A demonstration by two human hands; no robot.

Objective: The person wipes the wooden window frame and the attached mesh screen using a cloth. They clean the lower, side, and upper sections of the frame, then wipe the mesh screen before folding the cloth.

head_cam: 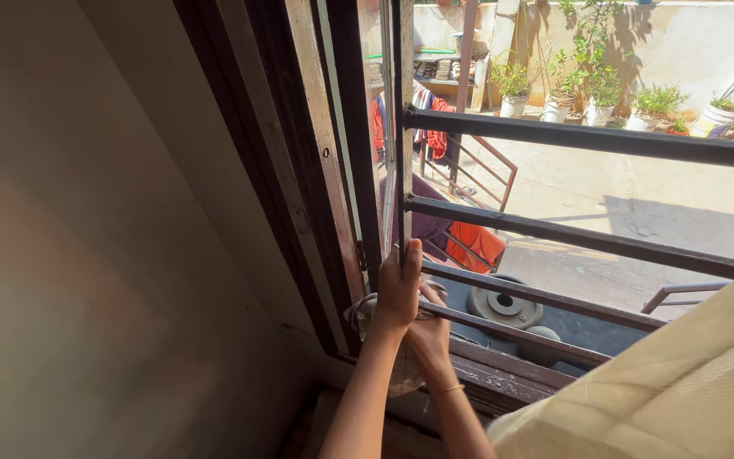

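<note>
My left hand [399,287] reaches up at the window's lower left corner, its fingers closed on the bottom edge of the open glass pane [390,127]. Just behind and to its right, my right hand [429,337], with a thin bangle on the wrist, presses a pale cloth [364,308] against the dark wooden window frame [490,374]. The cloth shows to the left of my left wrist and under it; most of it is hidden by my hands. Both hands lie beside the lowest horizontal grill bars [520,293].
Dark metal grill bars [588,136] cross the opening. A beige curtain [681,382] hangs at the lower right. A plain wall [87,255] fills the left. Outside are a sunlit yard, potted plants [554,93], a tyre [503,304] and orange cloth [473,242].
</note>
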